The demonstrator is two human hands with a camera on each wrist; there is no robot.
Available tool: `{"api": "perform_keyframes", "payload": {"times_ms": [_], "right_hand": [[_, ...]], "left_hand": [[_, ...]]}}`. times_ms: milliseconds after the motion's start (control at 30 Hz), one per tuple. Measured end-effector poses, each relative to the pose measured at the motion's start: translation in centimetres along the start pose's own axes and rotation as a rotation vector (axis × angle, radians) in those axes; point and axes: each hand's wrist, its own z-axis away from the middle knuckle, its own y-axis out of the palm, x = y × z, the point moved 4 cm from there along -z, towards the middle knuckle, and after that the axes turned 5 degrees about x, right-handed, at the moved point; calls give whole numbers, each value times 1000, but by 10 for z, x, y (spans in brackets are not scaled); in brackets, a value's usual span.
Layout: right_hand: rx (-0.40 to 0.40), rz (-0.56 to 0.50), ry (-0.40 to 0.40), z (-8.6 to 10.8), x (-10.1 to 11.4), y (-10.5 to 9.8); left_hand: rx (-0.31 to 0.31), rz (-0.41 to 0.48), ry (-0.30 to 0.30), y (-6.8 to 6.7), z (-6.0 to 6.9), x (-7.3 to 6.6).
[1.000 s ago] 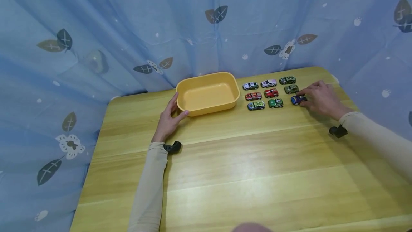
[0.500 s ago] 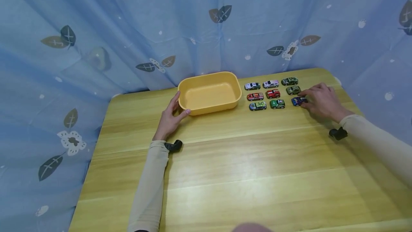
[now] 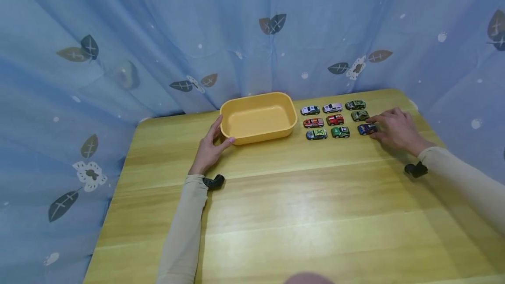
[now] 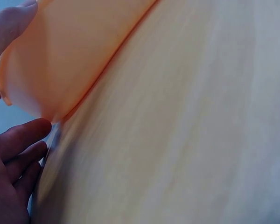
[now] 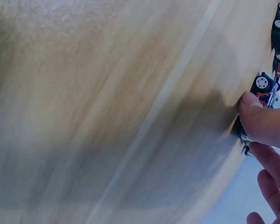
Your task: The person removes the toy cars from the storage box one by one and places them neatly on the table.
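Observation:
A yellow plastic basin [image 3: 258,137] stands near the table's back edge. My left hand [image 3: 208,150] holds its left front corner, the thumb on the front wall and fingers along the left side. In the left wrist view, the thumb [image 4: 11,30] lies at the rim and other fingertips meet the base. My right hand [image 3: 398,131] is at a blue toy car [image 3: 367,129], thumb and index finger on either side of its right end. The right wrist view has the thumb [image 5: 256,119] covering part of this car [image 5: 263,88]. An olive toy car [image 3: 360,115] sits just behind it.
Other toy cars lie in rows right of the basin: a green one [image 3: 340,132], a red one [image 3: 335,120], an orange-red one [image 3: 313,123] and several more. A blue patterned curtain [image 3: 221,34] hangs behind the wooden table [image 3: 300,214].
The head view shifts slightly. My right fingertips have drawn back a little to the right, leaving more of the blue toy car visible. The left hand stays at the basin's corner.

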Motion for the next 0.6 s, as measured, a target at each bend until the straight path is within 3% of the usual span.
{"api": "perform_keyframes", "payload": {"times_ms": [333, 600], "right_hand": [[-12, 0, 3, 7, -2, 0], [-77, -28, 4, 9, -4, -9]], "left_hand": [[9, -43, 22, 7, -2, -2], [15, -48, 22, 6, -2, -5]]}}
